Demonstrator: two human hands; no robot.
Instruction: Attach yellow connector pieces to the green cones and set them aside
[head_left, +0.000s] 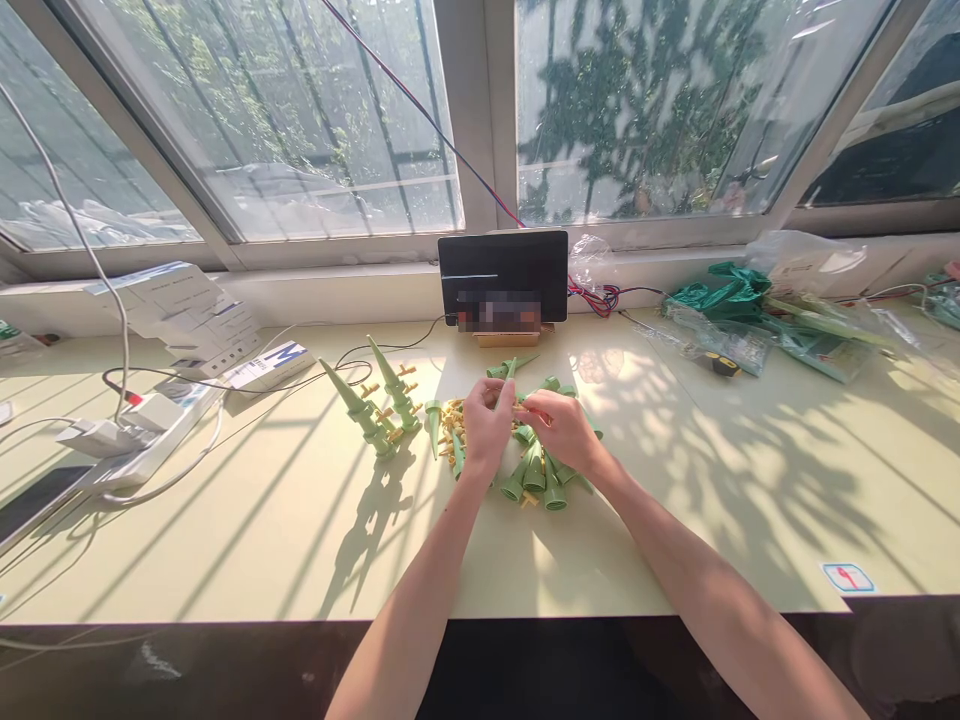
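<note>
My left hand (487, 420) is closed around a green plastic spike (512, 369), its pointed tip showing above the fingers. Close beside it, my right hand (564, 428) is pinched at the spike's side, on what looks like a small yellow valve piece (520, 408); the fingers partly hide it. Under and around both hands lie several loose green cone-shaped spikes (534, 470) and a heap of small yellow valve pieces (451, 425). To the left stand two upright green spikes (360, 408) (395, 385) with yellow valves fitted at their sides.
A dark tablet (502, 275) leans on a stand at the back. White boxes (180, 315), a power strip (150, 450) with cables and a phone (37, 505) occupy the left. Plastic bags (750, 310) and a yellow-black object (718, 364) lie at the back right.
</note>
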